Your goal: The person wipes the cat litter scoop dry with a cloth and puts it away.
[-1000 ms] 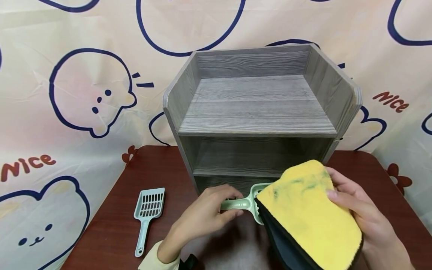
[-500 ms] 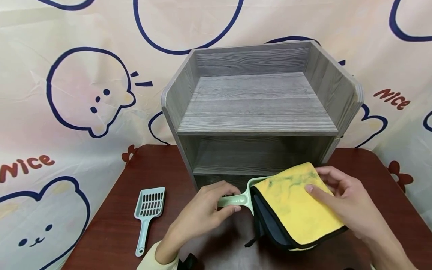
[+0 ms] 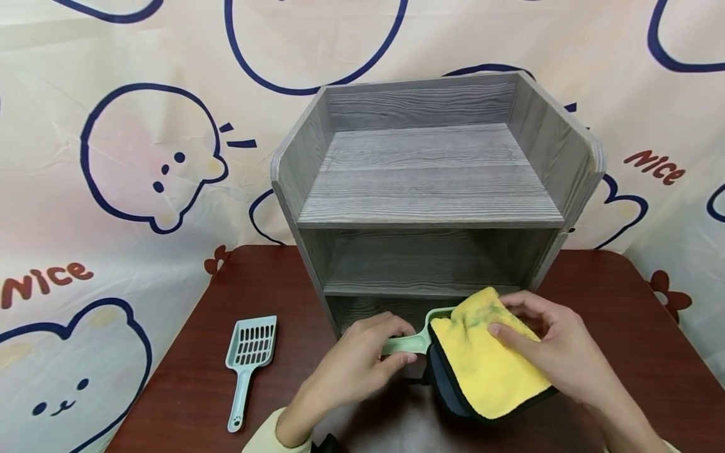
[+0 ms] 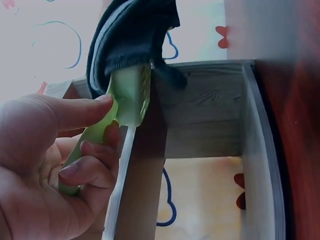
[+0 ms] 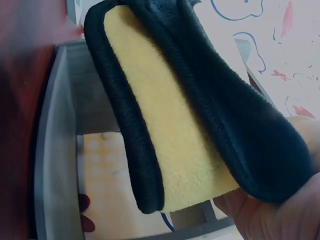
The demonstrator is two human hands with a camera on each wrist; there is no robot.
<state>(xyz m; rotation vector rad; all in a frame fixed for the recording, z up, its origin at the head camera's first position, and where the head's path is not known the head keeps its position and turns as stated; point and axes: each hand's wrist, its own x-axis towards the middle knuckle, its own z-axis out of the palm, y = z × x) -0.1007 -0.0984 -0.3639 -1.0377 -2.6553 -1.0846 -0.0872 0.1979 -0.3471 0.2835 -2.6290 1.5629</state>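
My left hand [image 3: 362,362] grips the handle of a pale green litter scoop [image 3: 406,344], thumb on the near side and fingers curled round it. Over the scoop's head lies a folded cloth [image 3: 489,368], yellow on one face and dark blue with a black edge on the other. Greenish smudges mark its yellow face. My right hand [image 3: 557,346] holds the cloth from the right, with the thumb on the yellow side. In the left wrist view the cloth [image 4: 130,37] wraps the scoop's head, hiding most of it. Folded layers of the cloth [image 5: 175,115] fill the right wrist view.
A grey wood-grain shelf unit [image 3: 430,179] stands just behind both hands. On the left of the reddish-brown table [image 3: 187,377] lies a light blue slotted litter scoop [image 3: 249,352]. A patterned curtain [image 3: 45,207] hangs behind.
My right hand has moved left and slightly down with the cloth, which now covers more of the green scoop's head. The left hand keeps its grip, shifting slightly right.
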